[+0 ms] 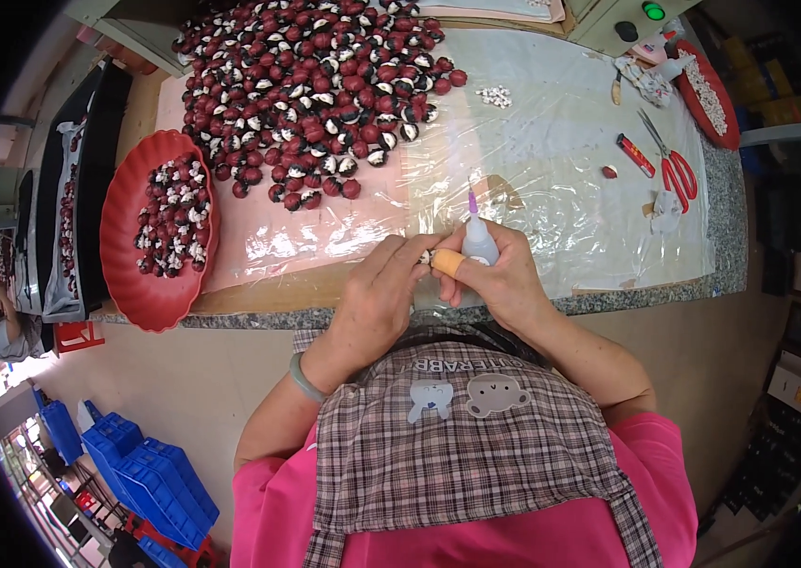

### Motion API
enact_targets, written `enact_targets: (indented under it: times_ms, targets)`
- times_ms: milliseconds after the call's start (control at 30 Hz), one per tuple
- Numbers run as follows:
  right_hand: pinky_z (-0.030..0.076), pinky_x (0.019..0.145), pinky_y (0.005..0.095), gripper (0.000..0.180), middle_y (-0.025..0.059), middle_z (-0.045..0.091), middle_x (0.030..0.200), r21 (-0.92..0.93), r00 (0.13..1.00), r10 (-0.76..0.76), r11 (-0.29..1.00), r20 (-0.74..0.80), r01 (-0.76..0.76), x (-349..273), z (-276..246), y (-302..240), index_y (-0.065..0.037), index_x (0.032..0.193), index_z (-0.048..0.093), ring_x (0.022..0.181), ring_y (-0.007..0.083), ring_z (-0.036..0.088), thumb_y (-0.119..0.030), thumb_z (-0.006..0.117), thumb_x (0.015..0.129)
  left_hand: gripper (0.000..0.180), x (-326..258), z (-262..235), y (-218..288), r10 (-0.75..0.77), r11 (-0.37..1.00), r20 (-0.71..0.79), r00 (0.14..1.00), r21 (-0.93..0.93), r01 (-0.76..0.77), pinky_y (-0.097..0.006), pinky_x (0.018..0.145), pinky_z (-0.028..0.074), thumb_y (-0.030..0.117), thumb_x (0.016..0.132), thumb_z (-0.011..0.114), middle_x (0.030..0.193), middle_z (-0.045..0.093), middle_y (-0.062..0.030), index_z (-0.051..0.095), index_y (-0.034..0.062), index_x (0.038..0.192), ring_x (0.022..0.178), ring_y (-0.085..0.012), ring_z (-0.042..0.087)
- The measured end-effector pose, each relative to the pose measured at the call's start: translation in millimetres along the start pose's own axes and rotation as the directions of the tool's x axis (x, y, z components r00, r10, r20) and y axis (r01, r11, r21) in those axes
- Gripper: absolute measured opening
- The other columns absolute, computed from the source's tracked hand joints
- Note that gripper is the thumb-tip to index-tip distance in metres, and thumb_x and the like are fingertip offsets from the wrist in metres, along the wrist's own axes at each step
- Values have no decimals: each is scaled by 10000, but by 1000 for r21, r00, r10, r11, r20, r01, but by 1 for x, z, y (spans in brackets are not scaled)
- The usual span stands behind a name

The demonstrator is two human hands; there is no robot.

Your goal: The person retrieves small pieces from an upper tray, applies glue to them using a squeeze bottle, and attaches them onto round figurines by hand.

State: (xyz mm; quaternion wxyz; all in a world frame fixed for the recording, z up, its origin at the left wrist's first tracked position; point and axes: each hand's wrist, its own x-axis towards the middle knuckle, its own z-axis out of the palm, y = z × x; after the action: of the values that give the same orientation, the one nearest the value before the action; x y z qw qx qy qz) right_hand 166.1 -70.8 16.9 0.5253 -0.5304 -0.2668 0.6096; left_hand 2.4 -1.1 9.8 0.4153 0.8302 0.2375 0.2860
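Observation:
Near the table's front edge, my two hands meet at the fingertips. My left hand pinches a small dark-and-white piece, mostly hidden by the fingers. Held in my right hand is a translucent squeeze bottle with a purple nozzle pointing away from me. A yellowish cover wraps my right thumb, whose tip is beside the small piece. Beyond my hands lies a large spread of small round dark-red, black and white pieces. At left, a red scalloped tray holds similar pieces with white bits on them.
Clear plastic sheeting covers the table. On it are a small heap of white bits, red-handled scissors, a red tube and one loose red piece. A red bowl of white bits stands far right. Blue crates stand on the floor.

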Motion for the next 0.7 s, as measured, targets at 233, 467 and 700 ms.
enact_targets:
  times_ms: [233,467,700]
  targets:
    - [479,524,225,161,89,621,812,-15,991,-58,998,120,61,6,-4,-9,23,1032,553,611,108,587,-74,595,909,181,-3,-8,-1,-441,460,183,879,-795,396,-188,542,386,130,982,439,982,604,-82,516,54,1127,716,-85,548]
    - [463,519,208,172,34,602,796,-78,994,-92,992,52,96,-1,-13,-10,1,1049,598,604,66,563,-52,616,886,39,7,-46,-38,-476,754,-150,867,-577,314,-221,466,357,61,882,613,892,603,-45,590,77,909,629,-89,558]
    - [453,515,200,145,23,602,797,-108,998,-60,992,24,63,-2,-19,-8,-12,1020,612,607,54,557,-63,622,885,242,34,-56,-35,70,776,-65,995,631,-13,-352,562,471,15,743,658,790,526,-75,644,63,980,638,-249,568]
